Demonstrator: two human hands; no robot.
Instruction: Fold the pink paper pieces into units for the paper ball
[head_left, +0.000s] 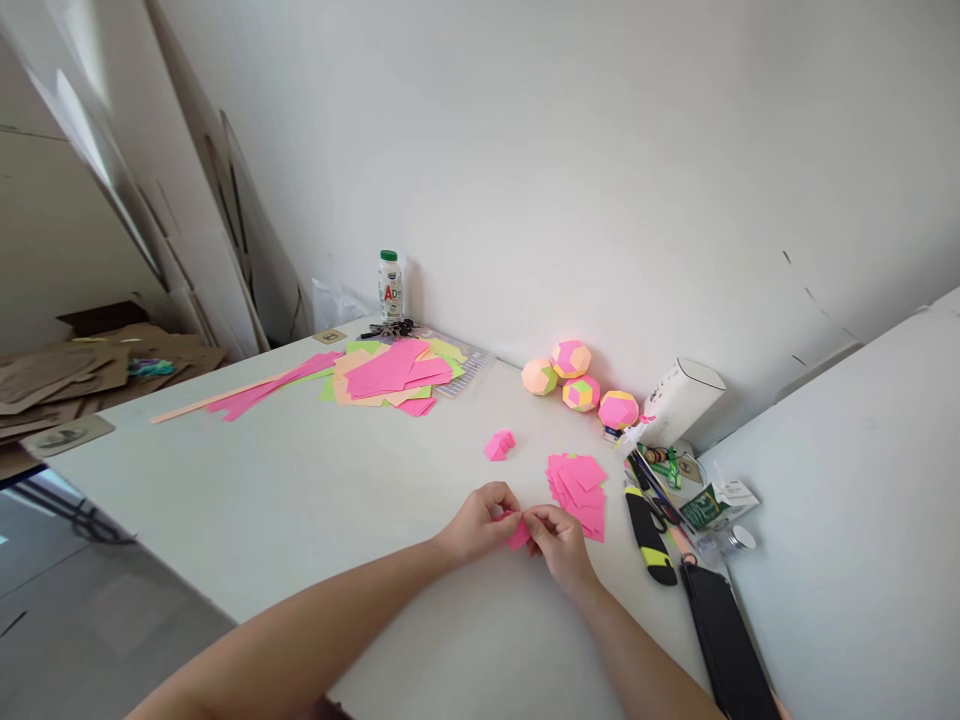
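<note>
A small piece of pink paper [517, 537] is pinched between both hands over the near part of the table. My left hand [484, 520] is closed on its left side, the thumb lying across it. From the right, my right hand [559, 545] grips the same paper with thumb and fingertips; much of it is hidden behind the fingers. Just beyond the hands lies a small folded pink paper piece [500, 445]. To the right of them is a loose pile of pink paper squares [579, 490].
Several faceted paper balls [571, 360] sit against the wall. A utility knife [649, 535], a black case [727, 635] and a white box [682, 400] line the right side. Coloured paper sheets [394, 370], paper strips [277, 385] and a white bottle [390, 287] are at far left.
</note>
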